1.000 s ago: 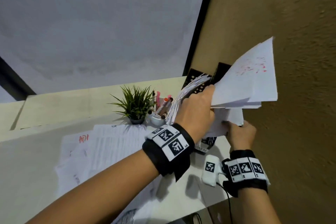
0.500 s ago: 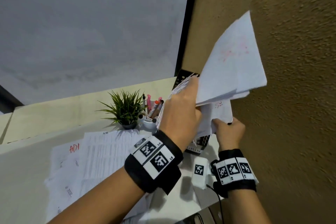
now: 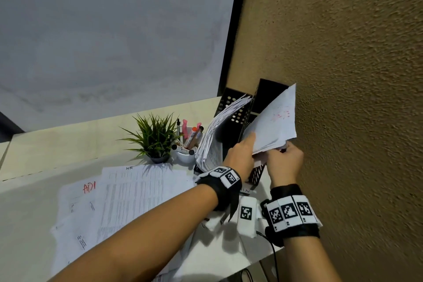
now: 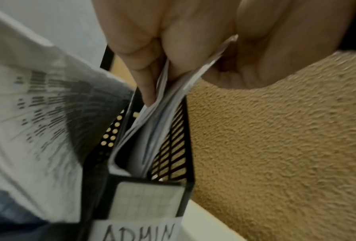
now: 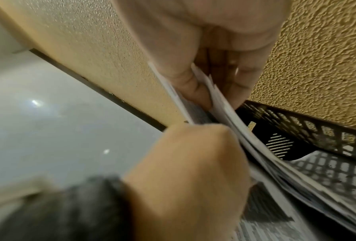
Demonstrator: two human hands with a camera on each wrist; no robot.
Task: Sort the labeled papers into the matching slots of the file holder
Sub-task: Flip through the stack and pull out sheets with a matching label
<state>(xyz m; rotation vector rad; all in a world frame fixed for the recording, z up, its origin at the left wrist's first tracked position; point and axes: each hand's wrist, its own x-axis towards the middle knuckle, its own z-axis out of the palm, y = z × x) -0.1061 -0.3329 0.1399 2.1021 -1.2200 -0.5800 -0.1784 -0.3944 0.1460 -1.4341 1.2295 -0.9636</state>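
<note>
A black mesh file holder stands on the desk against the brown wall. Its right slot carries the label ADMIN. A bundle of white papers with red writing sits tilted in that slot, lower edge inside. My left hand pinches the bundle from the left and my right hand grips its lower corner from the right. The right wrist view shows the fingers curled around the sheets. The slot to the left holds a fanned stack of printed papers. More labeled sheets lie on the desk.
A small potted plant and a white pen cup stand left of the holder. The rough brown wall is tight against the holder's right side. A white tagged device lies near the desk's front edge.
Both hands have brought the paper bundle down from above the holder into the right slot. The view has also shifted and dropped lower.
</note>
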